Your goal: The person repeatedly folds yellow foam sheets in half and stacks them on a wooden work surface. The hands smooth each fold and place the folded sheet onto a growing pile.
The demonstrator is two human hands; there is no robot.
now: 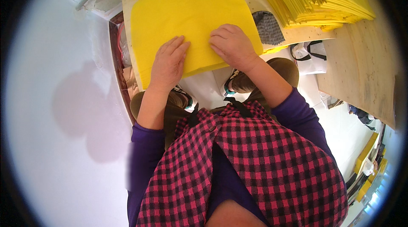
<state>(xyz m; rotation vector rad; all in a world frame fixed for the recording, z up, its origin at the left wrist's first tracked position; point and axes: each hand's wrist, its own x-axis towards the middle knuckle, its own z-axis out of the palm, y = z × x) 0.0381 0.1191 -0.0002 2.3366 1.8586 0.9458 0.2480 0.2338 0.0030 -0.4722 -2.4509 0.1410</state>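
On the bench edge in front of me: flat yellow felt-like sheet (191, 19). Left hand (168, 63) flat, fingers together, pinning its near edge; right hand (231, 45) half-curled, knuckles pressing. Looks like smoothing. Next: even pressure, keep edges aligned.

A pale wooden bench (365, 70) fills the upper right, its edge bent by the lens. A plain white wall (51, 99) takes the left side, with a soft shadow on it. The floor (340, 129) below is light and brightly lit.
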